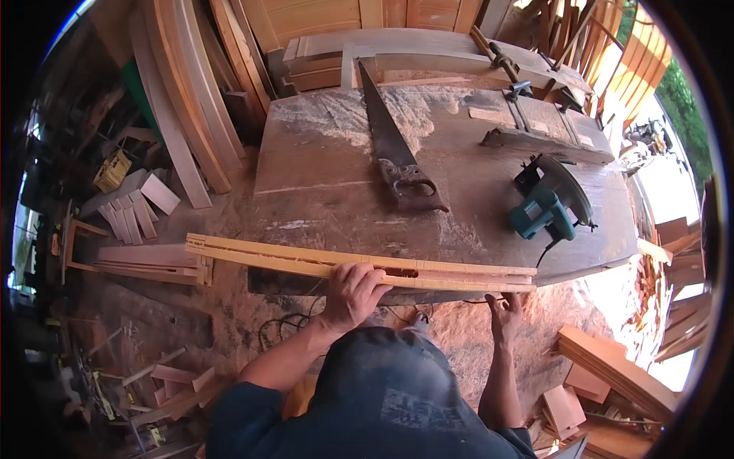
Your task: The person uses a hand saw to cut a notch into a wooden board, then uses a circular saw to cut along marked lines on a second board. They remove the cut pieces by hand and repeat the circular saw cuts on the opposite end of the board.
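A long yellowish wooden piece (267,253) with a groove and a slot along it lies across the near edge of the workbench (321,168). My left hand (355,294) is closed round its near side by the slot, fingers on top. My right hand (505,315) is just below the right end of the piece, fingers bent upward; a thin dark item, too small to name, shows at the fingertips. Beyond the piece a handsaw (394,145) lies with its handle toward me. A teal circular saw (547,206) rests on the right of the bench.
Sawdust (329,115) covers the bench's far part. A clamp (508,69) sits at the back right. Tall boards (180,99) lean at the left, and stacked beams (612,367) lie at the lower right. Dark cables (279,329) run over the floor below the bench.
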Action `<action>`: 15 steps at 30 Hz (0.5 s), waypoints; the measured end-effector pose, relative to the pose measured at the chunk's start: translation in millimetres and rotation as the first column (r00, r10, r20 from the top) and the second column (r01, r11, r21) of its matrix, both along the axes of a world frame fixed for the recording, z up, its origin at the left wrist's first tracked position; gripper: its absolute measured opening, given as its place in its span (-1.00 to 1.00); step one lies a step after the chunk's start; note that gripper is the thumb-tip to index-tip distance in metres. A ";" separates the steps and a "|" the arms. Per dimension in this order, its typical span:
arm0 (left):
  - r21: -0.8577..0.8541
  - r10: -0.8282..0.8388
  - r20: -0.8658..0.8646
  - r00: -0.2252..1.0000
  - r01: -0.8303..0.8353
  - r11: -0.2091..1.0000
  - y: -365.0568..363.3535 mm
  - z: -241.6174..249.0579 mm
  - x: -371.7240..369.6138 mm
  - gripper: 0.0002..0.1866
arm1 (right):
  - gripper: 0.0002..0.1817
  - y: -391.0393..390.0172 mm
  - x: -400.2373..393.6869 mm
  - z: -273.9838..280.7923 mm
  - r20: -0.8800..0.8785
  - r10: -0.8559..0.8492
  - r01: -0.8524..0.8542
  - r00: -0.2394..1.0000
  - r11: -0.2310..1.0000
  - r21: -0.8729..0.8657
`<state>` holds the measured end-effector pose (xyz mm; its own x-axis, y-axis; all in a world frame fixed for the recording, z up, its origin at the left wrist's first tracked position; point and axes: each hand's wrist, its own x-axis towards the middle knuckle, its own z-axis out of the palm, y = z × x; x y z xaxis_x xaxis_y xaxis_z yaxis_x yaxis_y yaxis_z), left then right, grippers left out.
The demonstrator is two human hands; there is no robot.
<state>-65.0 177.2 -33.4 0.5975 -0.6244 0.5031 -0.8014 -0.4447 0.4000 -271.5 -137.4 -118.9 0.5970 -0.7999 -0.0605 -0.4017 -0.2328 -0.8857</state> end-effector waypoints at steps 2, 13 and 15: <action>-0.058 0.011 0.022 1.000 -0.010 0.998 7.8 -5.1 -10.1 -0.65 | -0.51 -3.2 -4.2 -7.2 0.003 0.020 -0.020 1.000 0.999 0.029; -0.017 0.256 0.068 0.964 -0.255 0.967 120.5 3.5 45.0 -0.62 | -0.48 -8.1 -6.0 -2.7 -0.014 0.081 -0.080 0.997 0.992 0.100; 0.047 0.512 0.103 0.853 -0.519 0.854 170.2 -10.4 64.7 -0.54 | -0.47 -2.9 -6.5 -0.7 -0.009 0.062 -0.061 0.998 0.994 0.086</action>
